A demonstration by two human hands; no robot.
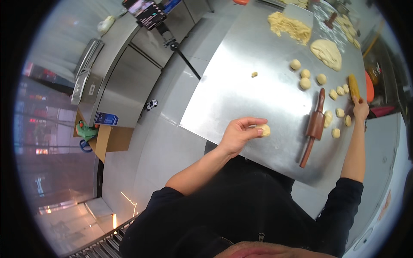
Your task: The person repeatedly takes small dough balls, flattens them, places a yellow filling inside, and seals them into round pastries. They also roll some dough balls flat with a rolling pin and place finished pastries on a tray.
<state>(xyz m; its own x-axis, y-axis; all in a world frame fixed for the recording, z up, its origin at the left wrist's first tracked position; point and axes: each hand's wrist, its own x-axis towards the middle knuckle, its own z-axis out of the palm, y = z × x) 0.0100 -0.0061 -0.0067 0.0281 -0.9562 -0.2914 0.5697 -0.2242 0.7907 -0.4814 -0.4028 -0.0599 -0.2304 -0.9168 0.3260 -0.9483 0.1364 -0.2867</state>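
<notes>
My left hand pinches a small pale dough ball between thumb and fingers, just above the steel table's near edge. At the table's right edge, my right hand is closed on the lower end of a short yellow-brown stick; whether it is a small rolling pin I cannot tell. Beside this stick lie several small dough pieces. A dark-red wooden rolling pin rests between my two hands. Farther off sit several round dough balls, and a small dough scrap lies alone.
Toward the far end of the steel table are a flat dough mass, a heap of shredded dough and a scraper blade. A phone on a stand is at the far left. A cardboard box stands left.
</notes>
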